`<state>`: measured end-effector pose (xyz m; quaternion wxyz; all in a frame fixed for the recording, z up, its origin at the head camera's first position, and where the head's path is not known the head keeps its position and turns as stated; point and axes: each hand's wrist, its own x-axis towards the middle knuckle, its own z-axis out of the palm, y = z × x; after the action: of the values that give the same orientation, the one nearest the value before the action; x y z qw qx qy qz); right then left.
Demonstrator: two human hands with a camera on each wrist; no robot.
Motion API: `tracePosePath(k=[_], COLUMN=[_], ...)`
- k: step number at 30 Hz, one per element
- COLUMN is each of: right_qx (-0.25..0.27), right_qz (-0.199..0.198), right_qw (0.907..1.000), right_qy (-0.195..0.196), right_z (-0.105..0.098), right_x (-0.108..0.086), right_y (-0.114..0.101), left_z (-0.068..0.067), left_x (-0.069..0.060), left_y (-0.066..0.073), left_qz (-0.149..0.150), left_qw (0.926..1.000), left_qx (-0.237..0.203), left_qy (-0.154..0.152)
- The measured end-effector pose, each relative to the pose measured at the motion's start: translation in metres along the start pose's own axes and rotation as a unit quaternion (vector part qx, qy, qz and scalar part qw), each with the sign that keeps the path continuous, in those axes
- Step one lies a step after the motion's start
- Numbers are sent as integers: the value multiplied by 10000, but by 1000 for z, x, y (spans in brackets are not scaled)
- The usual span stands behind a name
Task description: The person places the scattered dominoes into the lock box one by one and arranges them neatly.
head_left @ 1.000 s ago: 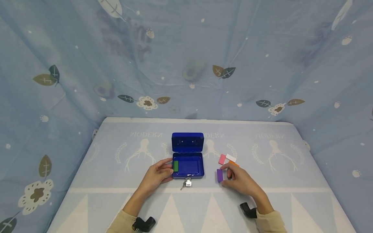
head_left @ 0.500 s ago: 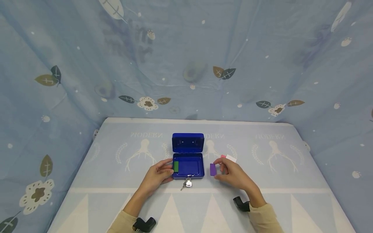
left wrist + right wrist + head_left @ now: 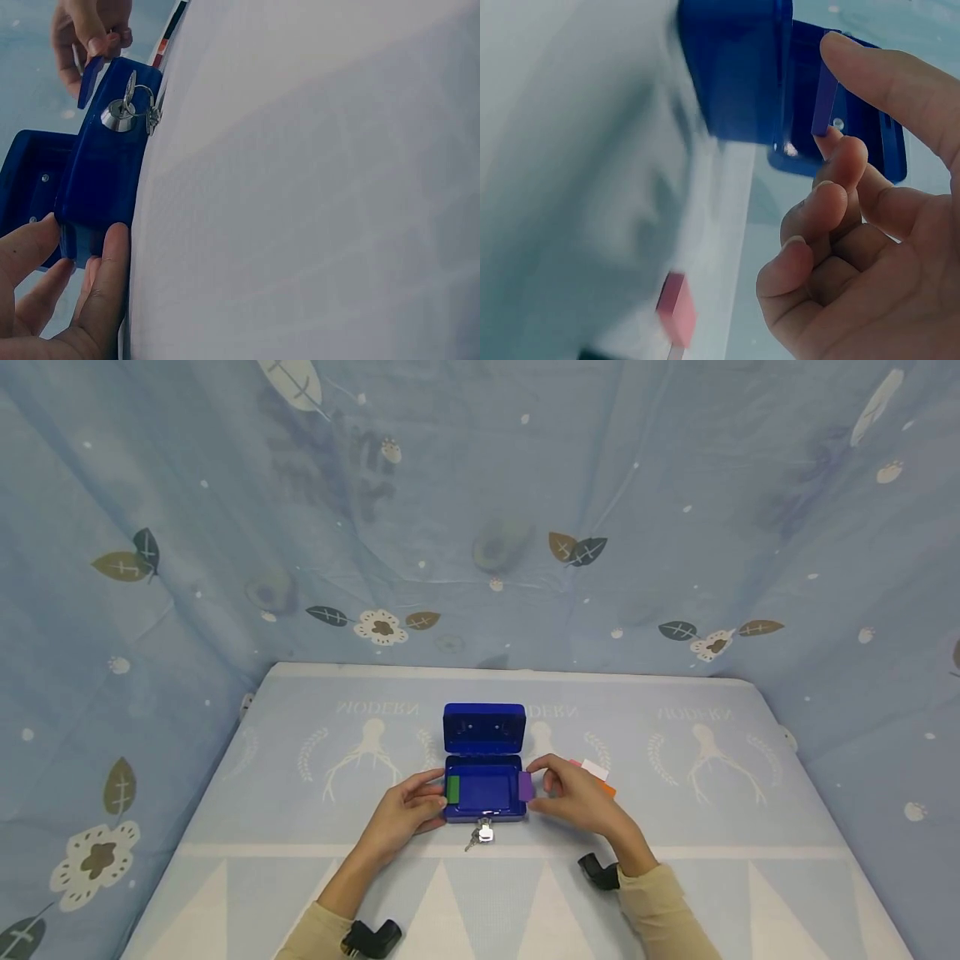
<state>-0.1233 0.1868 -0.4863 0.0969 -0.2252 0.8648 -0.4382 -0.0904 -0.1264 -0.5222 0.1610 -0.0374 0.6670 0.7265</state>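
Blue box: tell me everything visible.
The blue box is glossy, rectangular and round-cornered, apparently painted metal. It sits upright on the table, its lid standing open at the far side, two screw-like spots inside. A silvery lock is on the near side, a key in it, another on the ring. A green block is inside, far left. The left hand touches its left end; the right hand holds a purple block at the right rim, contact unclear.

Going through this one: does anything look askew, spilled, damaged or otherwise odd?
Nothing stands out: no spill or damage shows. The blue box sits upright with its lid open and keys at its lock. The green block is inside, and the purple block is pinched in the right hand at the box's right edge.
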Motion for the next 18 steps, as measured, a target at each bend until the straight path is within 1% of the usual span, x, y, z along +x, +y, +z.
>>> tracePosePath(k=[2, 6, 18], right_qx=[-6, 161, 272], right_qz=[47, 43, -172], right_qw=[10000, 9998, 9990], right_qy=[-26, -131, -310], right_z=[2, 8, 25], right_x=[5, 15, 39], right_y=[-4, -11, -24], left_z=[0, -1, -2], left_x=[0, 0, 1], left_y=[0, -1, -2], left_qz=[5, 9, -16], left_qw=[10000, 10000, 10000], left_qx=[-7, -25, -31], left_qy=[-9, -42, -54])
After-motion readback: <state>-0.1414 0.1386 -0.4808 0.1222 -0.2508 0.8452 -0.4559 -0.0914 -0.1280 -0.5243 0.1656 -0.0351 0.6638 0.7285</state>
